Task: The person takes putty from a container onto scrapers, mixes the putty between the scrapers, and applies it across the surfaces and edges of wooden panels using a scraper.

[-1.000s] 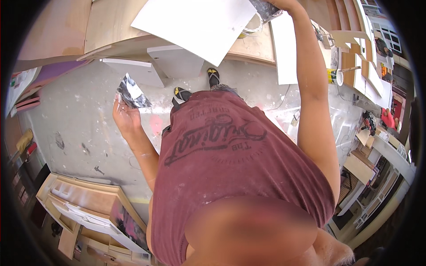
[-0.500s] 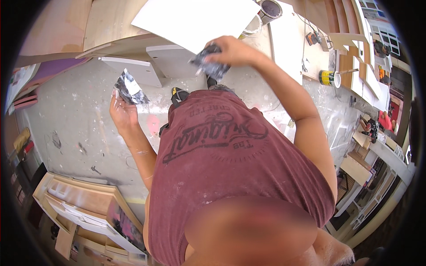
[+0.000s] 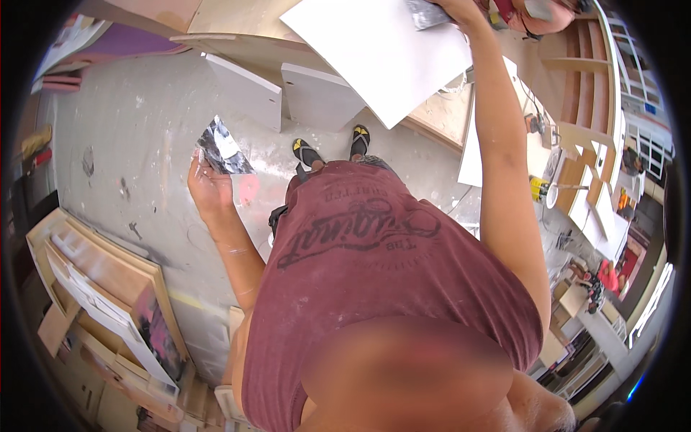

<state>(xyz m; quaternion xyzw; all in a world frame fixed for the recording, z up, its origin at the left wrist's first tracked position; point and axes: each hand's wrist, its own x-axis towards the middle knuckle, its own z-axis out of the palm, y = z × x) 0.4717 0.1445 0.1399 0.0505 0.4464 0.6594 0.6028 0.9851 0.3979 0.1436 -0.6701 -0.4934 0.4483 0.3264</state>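
Note:
My left hand is closed round the lower edge of a flat metal putty scraper. The scraper's shiny face is smeared with dark and white patches, and it is held up over the floor on the left. My right arm stretches far forward, and my right hand grips a second grey scraper. That scraper lies over the far part of a white board; whether its blade touches the surface I cannot tell. The top of this hand is cut off by the picture's edge.
Two white panels lean below the bench. A yellow-and-black can stands at the right, near a power tool. Wooden frames and panels are stacked at the lower left. Another person is at the far right.
My right hand has moved away from my body, forward and right, with its scraper to the far part of the board. My left hand still holds its scraper. The whole view has shifted.

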